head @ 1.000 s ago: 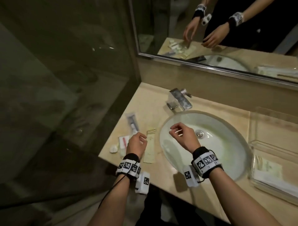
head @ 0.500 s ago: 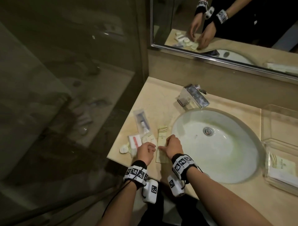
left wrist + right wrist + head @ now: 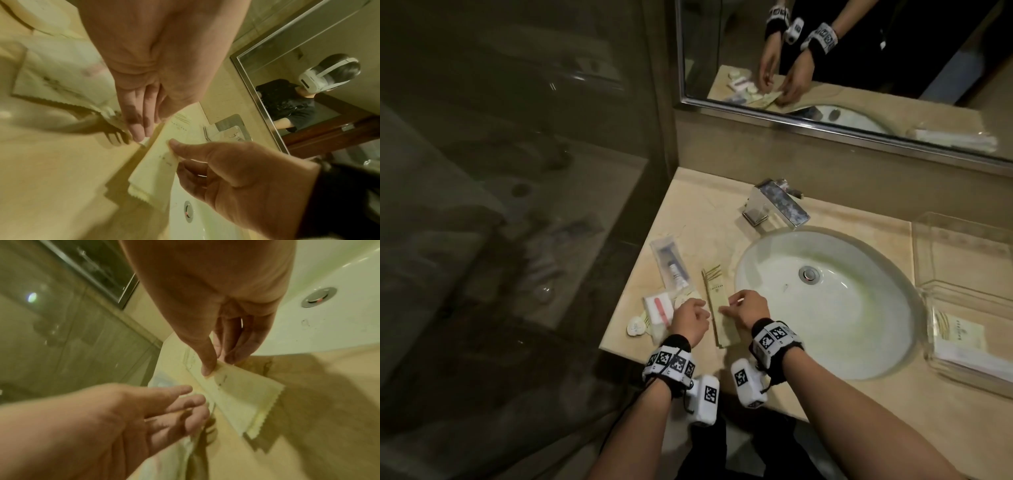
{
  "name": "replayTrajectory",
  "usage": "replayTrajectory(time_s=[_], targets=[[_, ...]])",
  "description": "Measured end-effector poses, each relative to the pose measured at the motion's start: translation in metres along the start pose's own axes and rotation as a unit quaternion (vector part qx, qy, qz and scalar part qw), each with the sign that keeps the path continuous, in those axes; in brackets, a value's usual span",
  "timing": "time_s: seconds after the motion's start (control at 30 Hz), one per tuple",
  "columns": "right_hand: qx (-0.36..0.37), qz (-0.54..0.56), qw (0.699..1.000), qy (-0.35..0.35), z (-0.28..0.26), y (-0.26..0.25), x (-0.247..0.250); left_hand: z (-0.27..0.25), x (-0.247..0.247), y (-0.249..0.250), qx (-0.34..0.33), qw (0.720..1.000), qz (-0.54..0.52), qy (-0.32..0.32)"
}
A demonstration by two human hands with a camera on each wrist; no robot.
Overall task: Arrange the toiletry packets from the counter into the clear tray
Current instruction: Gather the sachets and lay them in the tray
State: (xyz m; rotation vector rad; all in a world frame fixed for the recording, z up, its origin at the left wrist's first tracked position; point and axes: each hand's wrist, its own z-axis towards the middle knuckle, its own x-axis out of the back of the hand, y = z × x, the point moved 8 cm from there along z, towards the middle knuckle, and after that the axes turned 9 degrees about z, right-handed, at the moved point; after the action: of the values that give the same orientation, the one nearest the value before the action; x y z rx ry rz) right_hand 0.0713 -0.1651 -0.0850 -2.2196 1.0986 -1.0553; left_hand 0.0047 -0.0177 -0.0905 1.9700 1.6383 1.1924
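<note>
The bench (image 3: 722,205) runs from the glass partition on the left to the clear tray (image 3: 969,373) at the far right, with the white sink (image 3: 859,342) between them; that span is probably why the packets must be carried across rather than slid. The tray already holds a cream packet (image 3: 955,330) lying flat, so the task looks partly done. On the left of the bench lie the rest: a clear toothbrush packet (image 3: 671,263), a white packet with a pink strip (image 3: 657,306) and a small round soap (image 3: 635,327). The long cream packet (image 3: 719,308) lies just left of the sink; the right hand (image 3: 751,305) has it pinched at its edge between thumb and fingers (image 3: 207,368), the near end raised off the bench, likely to lift it clear; the left hand (image 3: 690,320) reaches in beside it with fingers loosely straight, gripping nothing.
</note>
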Motion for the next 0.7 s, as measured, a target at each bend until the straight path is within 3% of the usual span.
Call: replayTrajectory(time_s=[0.17,0.33,0.5,0.7], targets=[[0.039,0.132,0.990,-0.014,-0.005,-0.009,0.033,0.006,-0.007,0.033,-0.025,0.996,-0.087,-0.024],[0.082,0.192,0.978,-0.026,-0.022,-0.024,0.069,0.008,-0.019,0.073,-0.060,0.988,-0.129,-0.053],[0.111,0.224,0.967,0.045,-0.032,-0.025,0.121,0.003,-0.040,0.121,-0.103,0.981,-0.143,-0.077],[0.113,0.260,0.953,0.108,-0.046,0.000,0.194,-0.008,-0.097,0.181,-0.167,0.969,-0.121,-0.138]])
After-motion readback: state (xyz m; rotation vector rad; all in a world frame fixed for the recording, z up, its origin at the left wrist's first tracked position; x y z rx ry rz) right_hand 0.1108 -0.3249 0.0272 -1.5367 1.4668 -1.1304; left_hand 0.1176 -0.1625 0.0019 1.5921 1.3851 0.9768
